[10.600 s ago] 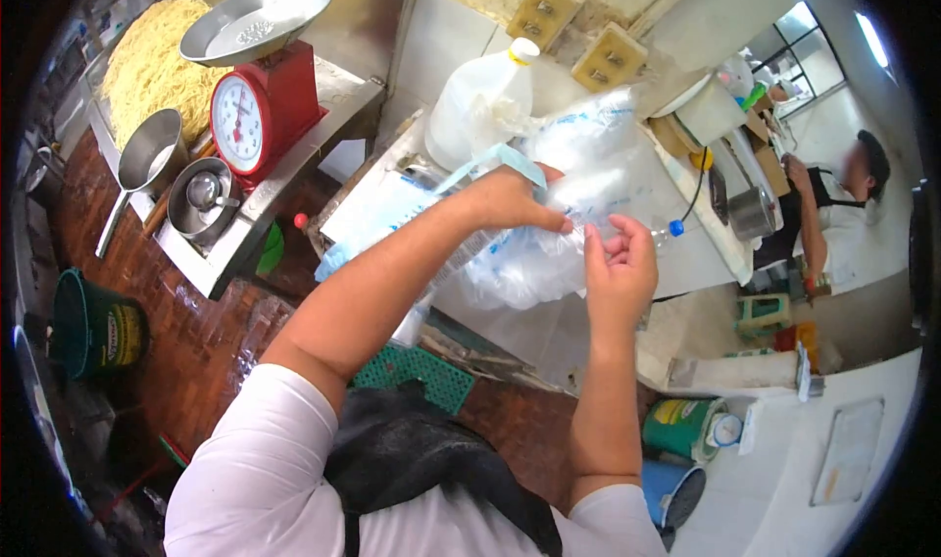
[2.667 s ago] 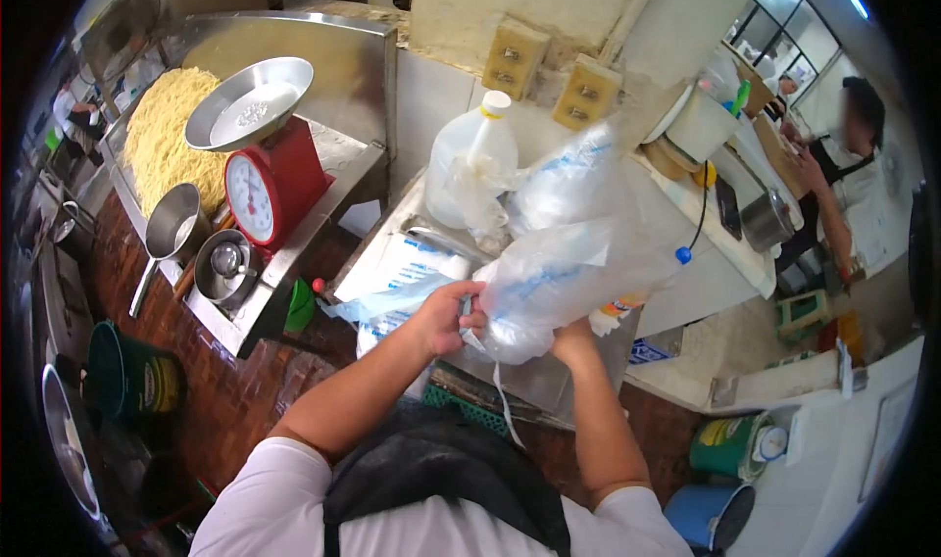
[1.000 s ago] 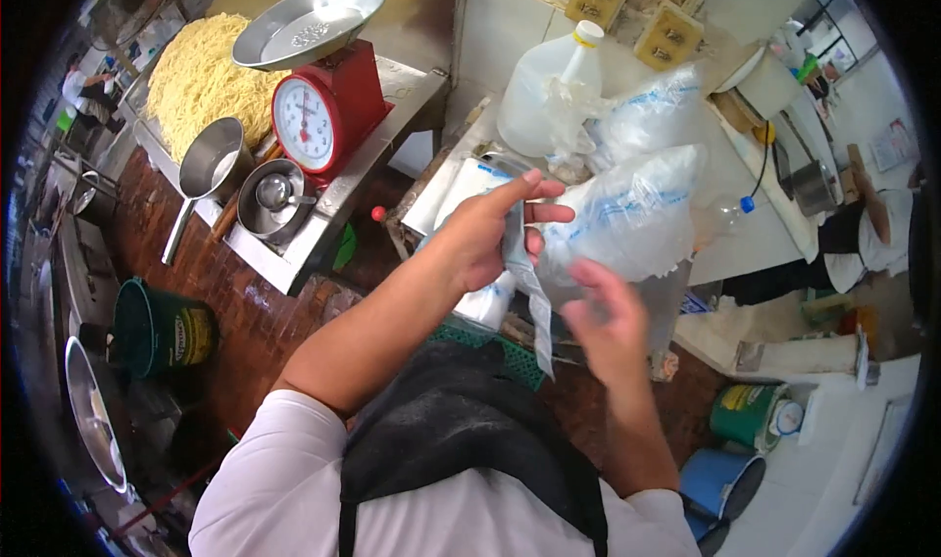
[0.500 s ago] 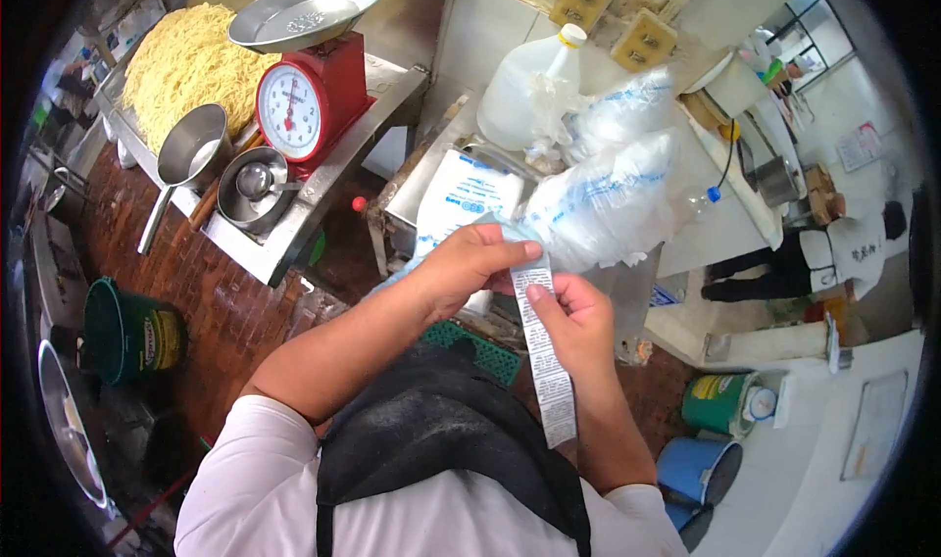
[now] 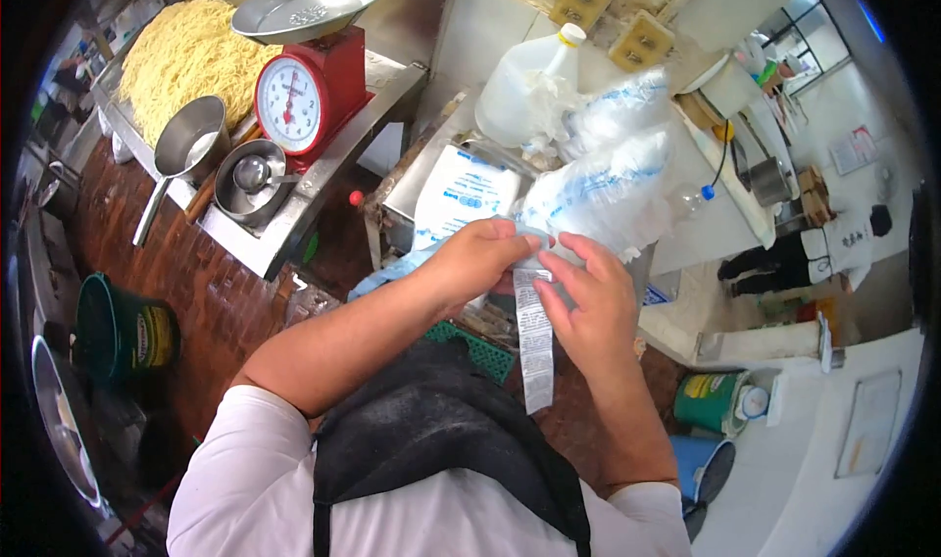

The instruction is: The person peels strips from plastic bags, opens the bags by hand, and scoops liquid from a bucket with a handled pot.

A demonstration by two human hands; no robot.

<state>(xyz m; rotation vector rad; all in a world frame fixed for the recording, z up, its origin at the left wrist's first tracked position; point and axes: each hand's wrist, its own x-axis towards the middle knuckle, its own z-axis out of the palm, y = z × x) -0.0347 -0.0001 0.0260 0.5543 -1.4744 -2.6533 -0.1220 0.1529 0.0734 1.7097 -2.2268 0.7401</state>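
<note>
A long white strip with small printed text (image 5: 535, 346), like a label, hangs down in front of the black apron. My left hand (image 5: 480, 260) pinches a pale blue cloth-like piece (image 5: 397, 266) at the strip's top end; part of this piece shows beneath my left forearm. My right hand (image 5: 594, 302) is beside the strip's upper right edge, thumb and fingers apart. Whether a fingertip touches the strip is hard to tell. Behind my hands lie a white bag with blue print (image 5: 466, 196) and clear plastic bags (image 5: 608, 190).
On the left, a steel table holds a yellow noodle heap (image 5: 191, 62), a red scale (image 5: 312, 92), a saucepan (image 5: 188, 136) and a bowl with a ladle (image 5: 253, 180). A plastic jug (image 5: 524, 87) stands at the back. A green bucket (image 5: 123, 330) is on the floor. A person (image 5: 833, 248) is at far right.
My right thumb and fingers have come off the strip and spread, moving slightly right. The strip now hangs higher and straighter. My left hand keeps its pinch.
</note>
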